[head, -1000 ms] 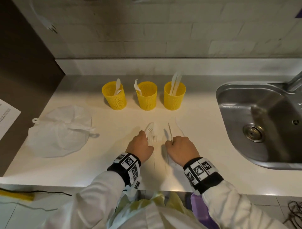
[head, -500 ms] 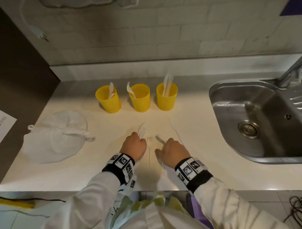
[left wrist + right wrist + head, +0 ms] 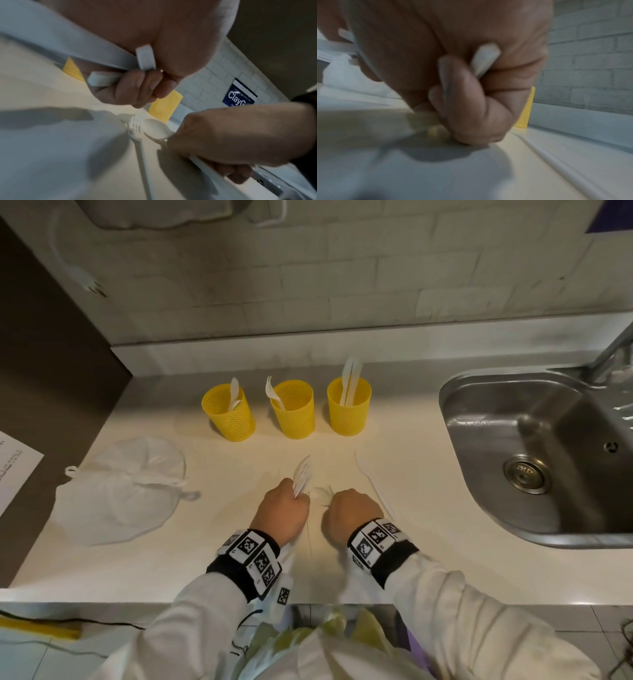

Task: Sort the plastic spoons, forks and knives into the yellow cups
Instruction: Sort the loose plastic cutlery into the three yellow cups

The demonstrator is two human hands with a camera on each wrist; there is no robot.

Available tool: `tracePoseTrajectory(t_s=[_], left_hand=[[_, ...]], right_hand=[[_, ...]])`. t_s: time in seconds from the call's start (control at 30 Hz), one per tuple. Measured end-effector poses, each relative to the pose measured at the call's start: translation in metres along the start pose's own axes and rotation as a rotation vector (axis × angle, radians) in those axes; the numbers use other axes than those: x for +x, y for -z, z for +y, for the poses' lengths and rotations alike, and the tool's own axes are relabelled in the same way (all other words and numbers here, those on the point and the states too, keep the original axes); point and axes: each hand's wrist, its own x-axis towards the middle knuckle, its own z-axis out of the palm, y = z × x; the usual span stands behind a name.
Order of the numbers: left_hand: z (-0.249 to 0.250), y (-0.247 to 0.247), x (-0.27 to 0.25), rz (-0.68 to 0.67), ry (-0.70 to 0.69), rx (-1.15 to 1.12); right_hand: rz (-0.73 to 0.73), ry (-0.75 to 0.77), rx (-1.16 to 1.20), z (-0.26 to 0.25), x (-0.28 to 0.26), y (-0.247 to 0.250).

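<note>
Left hand (image 3: 281, 513) grip pinching white forks (image 3: 302, 475), right hand (image 3: 352, 513) grip curled round spoon (image 3: 157, 128) handles, both near on worktop (image 3: 421, 508), three yellow cups (image 3: 294, 414) far

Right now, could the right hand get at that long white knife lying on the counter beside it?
Probably yes: the knife lies in the open just beside the right hand, but that hand already grips a spoon.
</note>
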Motion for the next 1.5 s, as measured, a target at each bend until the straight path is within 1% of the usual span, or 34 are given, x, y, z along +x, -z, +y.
tracePoseTrajectory(t_s=[0.07, 0.2, 0.3, 0.37, 0.47, 0.53, 0.6, 0.7, 0.8, 0.9, 0.97, 1.13, 1.2, 1.23, 1.33, 1.4, 1.5], left_hand=[[0.001, -0.003, -0.005, 0.013, -0.045, 0.091], [-0.003, -0.013, -0.009, 0.039, -0.11, 0.26], [-0.003, -0.019, -0.009, 0.021, -0.131, 0.393], [-0.002, -0.022, -0.009, 0.007, -0.129, 0.424], [-0.001, -0.022, -0.009, -0.018, -0.113, 0.397], [0.001, -0.022, -0.009, -0.029, -0.106, 0.374], [0.004, -0.022, -0.009, -0.01, -0.107, 0.334], [0.009, -0.019, -0.006, 0.028, -0.127, 0.281], [0.014, -0.012, -0.001, 0.036, -0.169, 0.187], [0.02, -0.001, 0.002, 0.034, -0.182, 0.031], [0.022, 0.007, 0.005, 0.031, -0.182, -0.059], [0.025, 0.021, 0.01, 0.013, -0.163, -0.178], [0.023, 0.023, 0.01, -0.002, -0.141, -0.301], [0.022, 0.023, 0.01, -0.021, -0.12, -0.383], [0.021, 0.019, 0.011, -0.091, -0.067, -0.696], [0.025, 0.017, 0.011, -0.077, -0.066, -0.781], [0.037, 0.018, 0.007, -0.063, -0.09, -0.902]], right_hand=[[0.003, 0.011, -0.045, 0.001, 0.001, 0.001], [0.021, 0.08, 0.015, 0.011, 0.0, 0.009], [0.144, 0.114, 0.154, 0.025, 0.0, 0.015], [0.221, 0.111, 0.204, 0.036, 0.002, 0.02], [0.303, 0.029, 0.233, 0.054, 0.006, 0.027], [0.297, -0.047, 0.251, 0.063, 0.01, 0.03], [0.23, -0.096, 0.241, 0.069, 0.016, 0.029], [0.177, -0.128, 0.163, 0.073, 0.023, 0.022], [0.204, -0.087, 0.089, 0.071, 0.03, 0.016], [0.22, -0.075, 0.004, 0.065, 0.035, 0.018], [0.225, -0.08, 0.008, 0.06, 0.036, 0.021], [0.196, -0.116, 0.082, 0.06, 0.034, 0.029], [0.177, -0.092, 0.193, 0.058, 0.032, 0.034], [0.162, -0.057, 0.271, 0.056, 0.031, 0.036], [0.133, 0.028, 0.607, 0.04, 0.02, 0.046], [0.14, 0.054, 0.823, 0.023, 0.01, 0.051], [0.19, 0.103, 0.955, -0.002, -0.002, 0.06]])
